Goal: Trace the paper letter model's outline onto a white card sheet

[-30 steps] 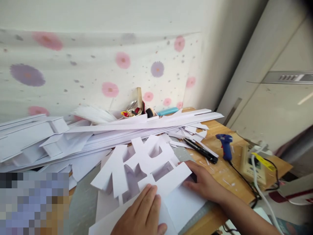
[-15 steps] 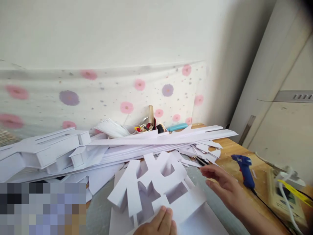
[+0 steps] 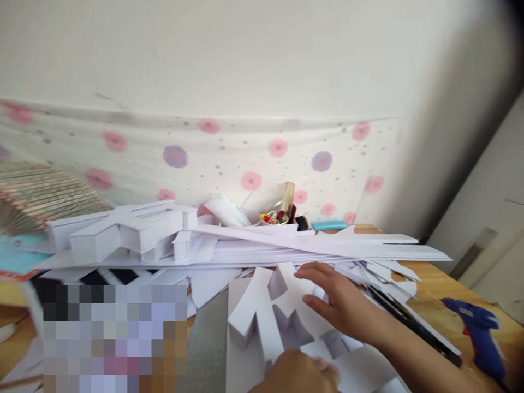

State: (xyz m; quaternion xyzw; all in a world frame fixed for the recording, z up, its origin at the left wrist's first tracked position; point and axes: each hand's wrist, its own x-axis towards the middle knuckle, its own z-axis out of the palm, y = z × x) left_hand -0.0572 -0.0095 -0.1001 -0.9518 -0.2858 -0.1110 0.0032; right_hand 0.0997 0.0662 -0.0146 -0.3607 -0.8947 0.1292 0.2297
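Observation:
A white raised character [image 3: 262,327], built up from board with upright side walls, rests on a flat white base. My left hand [image 3: 301,374] is at its near side, with the fingers curled down against it; what lies under the fingers is hidden. Over the character's far right part reaches my right hand [image 3: 331,300], thumb and fingers apart and nothing held between them. Whether its fingertips touch the white board, I cannot tell. A long black tool [image 3: 413,322] lies to the right, partly behind my right forearm.
A blue glue gun [image 3: 477,333] lies on the wooden table at the right. Long white strips [image 3: 327,248] and offcuts are piled behind the character. Another white built-up shape [image 3: 135,226] sits at the left, near a fan [image 3: 49,191]. A bowl of small items [image 3: 274,218] stands at the back.
The view has swung left, so things appear further right. My right hand has moved from beside the character to above its far part. My left hand stays at the near side, its fingers more curled.

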